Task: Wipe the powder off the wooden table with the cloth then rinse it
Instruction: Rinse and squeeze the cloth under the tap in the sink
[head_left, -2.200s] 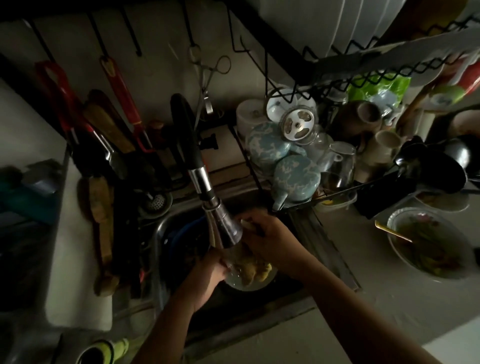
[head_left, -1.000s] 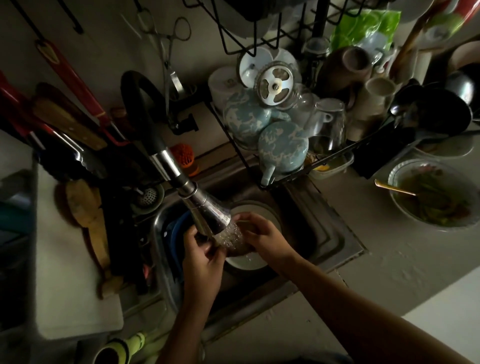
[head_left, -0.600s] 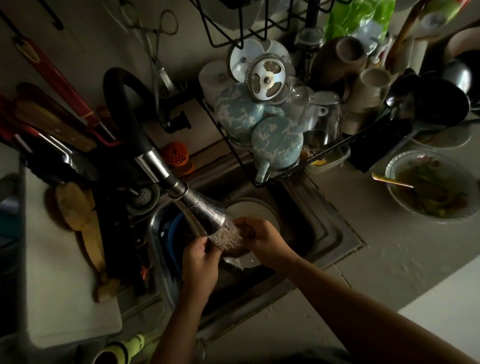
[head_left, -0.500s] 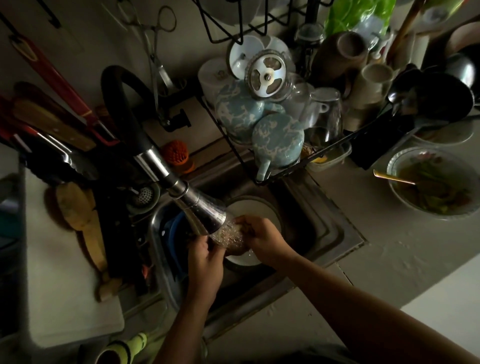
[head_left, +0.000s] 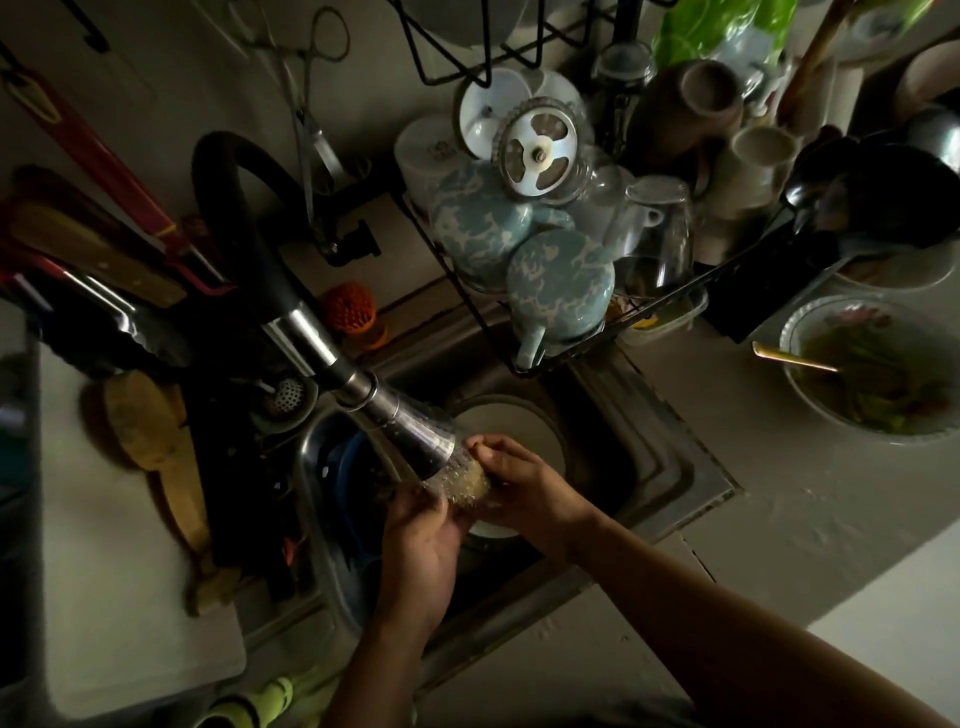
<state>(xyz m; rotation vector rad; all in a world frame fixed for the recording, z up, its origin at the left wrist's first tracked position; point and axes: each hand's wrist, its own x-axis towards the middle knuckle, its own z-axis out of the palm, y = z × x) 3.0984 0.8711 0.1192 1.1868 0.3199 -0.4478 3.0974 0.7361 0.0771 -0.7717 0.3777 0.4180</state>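
Dim kitchen counter, with a steel sink (head_left: 670, 467) sunk into it and dishes stacked on the black wire rack (head_left: 675, 293) behind. Over the basin, the small yellowish cloth (head_left: 467, 486) sat bunched right under the silver cone-shaped spray head (head_left: 415, 436), water beading over it. The left hand (head_left: 421, 540) gripped it from below, and the right hand (head_left: 519, 480) clutched it from the side with curled fingers.

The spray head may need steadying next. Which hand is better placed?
Probably the right hand: both hold the cloth, but its fingers lie beside the spray head; the left hand sits below it.
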